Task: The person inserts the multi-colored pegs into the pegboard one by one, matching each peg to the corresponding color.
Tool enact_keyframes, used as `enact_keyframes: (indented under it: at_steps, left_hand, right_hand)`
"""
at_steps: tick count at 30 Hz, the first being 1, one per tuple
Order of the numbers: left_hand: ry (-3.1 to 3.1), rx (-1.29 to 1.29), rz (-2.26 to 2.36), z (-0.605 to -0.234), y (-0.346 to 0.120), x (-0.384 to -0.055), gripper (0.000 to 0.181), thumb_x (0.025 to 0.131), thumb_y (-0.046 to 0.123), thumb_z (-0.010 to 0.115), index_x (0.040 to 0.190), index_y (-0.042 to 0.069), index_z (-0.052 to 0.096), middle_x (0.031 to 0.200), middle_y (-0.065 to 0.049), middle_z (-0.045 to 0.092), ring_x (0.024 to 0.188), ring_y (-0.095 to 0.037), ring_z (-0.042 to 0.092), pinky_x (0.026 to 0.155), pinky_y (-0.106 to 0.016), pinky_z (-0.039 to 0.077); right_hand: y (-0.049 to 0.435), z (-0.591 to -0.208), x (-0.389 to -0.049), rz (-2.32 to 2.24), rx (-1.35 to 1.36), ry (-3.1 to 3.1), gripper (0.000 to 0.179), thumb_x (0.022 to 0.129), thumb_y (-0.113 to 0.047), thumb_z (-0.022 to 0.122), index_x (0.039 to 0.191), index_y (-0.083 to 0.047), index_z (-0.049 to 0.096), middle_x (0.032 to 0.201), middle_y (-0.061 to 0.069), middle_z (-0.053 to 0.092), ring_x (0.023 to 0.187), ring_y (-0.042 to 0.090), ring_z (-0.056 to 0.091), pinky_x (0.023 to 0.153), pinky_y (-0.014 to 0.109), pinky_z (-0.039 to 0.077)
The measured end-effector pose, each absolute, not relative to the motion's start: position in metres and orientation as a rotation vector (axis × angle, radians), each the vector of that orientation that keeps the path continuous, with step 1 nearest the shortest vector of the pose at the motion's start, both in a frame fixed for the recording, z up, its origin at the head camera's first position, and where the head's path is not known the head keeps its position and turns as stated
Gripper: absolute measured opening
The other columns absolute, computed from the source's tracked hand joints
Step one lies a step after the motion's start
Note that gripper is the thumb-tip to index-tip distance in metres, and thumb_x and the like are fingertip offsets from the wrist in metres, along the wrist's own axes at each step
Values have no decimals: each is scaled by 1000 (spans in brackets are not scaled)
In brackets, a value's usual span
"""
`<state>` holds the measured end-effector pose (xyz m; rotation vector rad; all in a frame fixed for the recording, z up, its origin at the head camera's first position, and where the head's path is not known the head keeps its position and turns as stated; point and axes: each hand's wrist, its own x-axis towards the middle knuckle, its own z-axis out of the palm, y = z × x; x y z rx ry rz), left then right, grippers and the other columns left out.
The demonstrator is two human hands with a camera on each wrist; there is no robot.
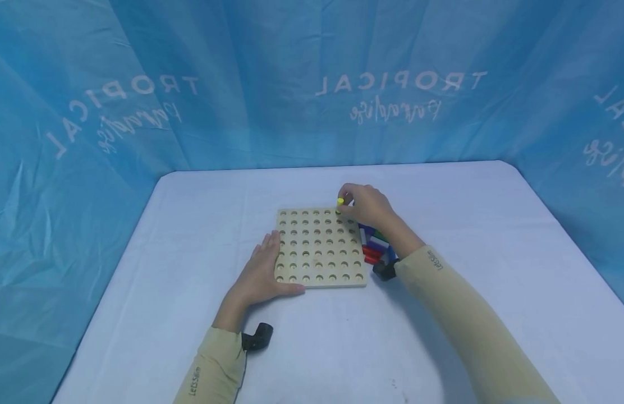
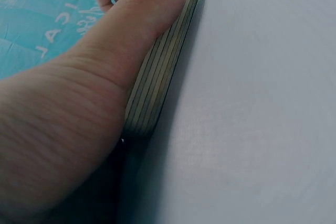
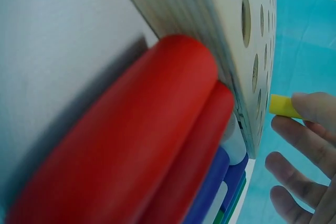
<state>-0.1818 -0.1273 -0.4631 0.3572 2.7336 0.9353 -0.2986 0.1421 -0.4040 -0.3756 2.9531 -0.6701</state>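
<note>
A square light-wood board (image 1: 312, 259) with rows of round holes lies on the table. My left hand (image 1: 258, 274) braces its near left corner, fingers straight along the left side and thumb on the front edge. In the left wrist view that thumb (image 2: 142, 19) lies against the layered edge of the board. At the far right corner my right hand (image 1: 368, 205) pinches a yellow peg (image 1: 340, 201) between thumb and fingertips. The peg stands upright over a hole in the back row; its lower end is by the fingers. The right wrist view shows the yellow peg (image 3: 283, 106) close to the holed face.
A loose pile of pegs lies against the board's right side, partly under my right forearm: red pegs (image 1: 371, 253), white, blue and green ones. The white-covered table (image 1: 216, 202) extends around it. A blue printed curtain (image 1: 292, 129) hangs behind and at both sides.
</note>
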Motion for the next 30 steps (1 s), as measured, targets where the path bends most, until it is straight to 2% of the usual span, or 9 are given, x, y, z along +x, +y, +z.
enact_keyframes:
  at_steps: [23, 30]
  left_hand:
    - [2723, 357, 920, -461, -124, -181, 143, 62, 69, 82, 160, 9, -4, 169, -7, -1, 157, -24, -3, 129, -42, 1]
    - [2719, 353, 947, -461, -124, -180, 144, 61, 68, 83, 160, 9, -3, 169, -8, 0, 157, -25, -3, 128, -43, 2]
  right_hand:
    - [139, -404, -300, -643, -323, 2891, 16, 89, -25, 74, 102, -18, 68, 104, 2, 71, 91, 21, 64, 80, 38, 53]
    - [143, -400, -297, -638, -306, 2881, 28, 88, -28, 75, 113, -17, 68, 109, 2, 72, 100, 22, 65, 89, 42, 54]
